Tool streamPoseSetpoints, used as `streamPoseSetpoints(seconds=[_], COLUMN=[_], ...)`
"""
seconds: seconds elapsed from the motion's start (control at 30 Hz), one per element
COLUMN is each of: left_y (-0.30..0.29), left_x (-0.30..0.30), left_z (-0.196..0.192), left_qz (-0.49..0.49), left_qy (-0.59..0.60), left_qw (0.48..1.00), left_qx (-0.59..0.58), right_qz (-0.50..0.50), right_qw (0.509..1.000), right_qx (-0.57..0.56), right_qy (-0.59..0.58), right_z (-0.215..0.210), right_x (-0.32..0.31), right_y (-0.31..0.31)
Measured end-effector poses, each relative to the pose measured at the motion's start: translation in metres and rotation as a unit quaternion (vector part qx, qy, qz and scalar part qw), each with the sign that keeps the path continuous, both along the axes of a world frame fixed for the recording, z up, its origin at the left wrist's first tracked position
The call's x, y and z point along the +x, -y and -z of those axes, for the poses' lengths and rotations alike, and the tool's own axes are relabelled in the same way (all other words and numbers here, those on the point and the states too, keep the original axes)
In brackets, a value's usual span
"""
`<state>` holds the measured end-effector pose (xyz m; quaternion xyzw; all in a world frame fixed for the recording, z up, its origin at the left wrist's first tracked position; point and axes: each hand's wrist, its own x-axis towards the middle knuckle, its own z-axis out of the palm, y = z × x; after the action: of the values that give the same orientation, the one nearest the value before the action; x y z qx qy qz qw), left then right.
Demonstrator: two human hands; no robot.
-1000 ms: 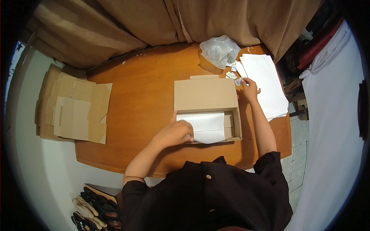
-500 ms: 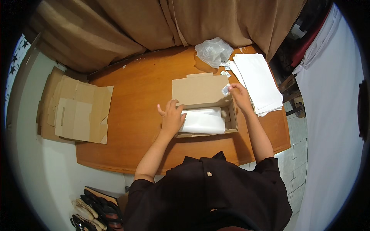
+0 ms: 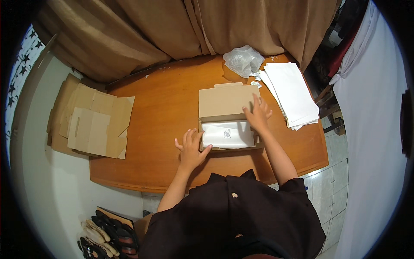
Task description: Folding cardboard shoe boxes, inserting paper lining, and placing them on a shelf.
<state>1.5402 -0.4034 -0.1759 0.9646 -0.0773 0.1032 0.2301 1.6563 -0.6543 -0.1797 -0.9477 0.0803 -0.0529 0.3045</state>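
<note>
A brown cardboard box sits on the table with its lid raised and leaning back. Folded white paper fills most of the inside. On top of that paper lies a small packet with dark printing. My left hand, fingers spread, is at the box's left front corner, its thumb by the front edge. Over the right side of the lid is my right hand, its fingers apart and nothing in them.
White paper sheets are stacked to the right of the box. Behind it lie a crumpled clear plastic bag and a few small packets. Flattened cardboard boxes lean at the table's left. Several shoes are at the lower left.
The small packet has left my right hand and now lies on the white paper in the box. My left hand has moved off the paper to the box's front left corner.
</note>
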Motion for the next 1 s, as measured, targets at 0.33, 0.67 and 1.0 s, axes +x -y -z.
streamPoseSetpoints(seconds=[0.33, 0.67, 1.0], left_y=[0.004, 0.000, 0.024], left_x=[-0.005, -0.001, 0.012], left_z=[0.030, 0.058, 0.064], left_qz=[0.002, 0.001, 0.065], left_qy=[-0.083, 0.072, 0.061], left_qw=[0.992, 0.982, 0.914], left_qx=[0.095, -0.175, -0.396], right_qz=[0.081, -0.070, -0.051], right_qw=[0.968, 0.880, 0.923], right_qx=[0.237, 0.410, 0.348], right_qy=[0.010, 0.230, 0.158], right_z=[0.032, 0.030, 0.061], right_x=[0.011, -0.049, -0.117], right_y=[0.037, 0.060, 0.057])
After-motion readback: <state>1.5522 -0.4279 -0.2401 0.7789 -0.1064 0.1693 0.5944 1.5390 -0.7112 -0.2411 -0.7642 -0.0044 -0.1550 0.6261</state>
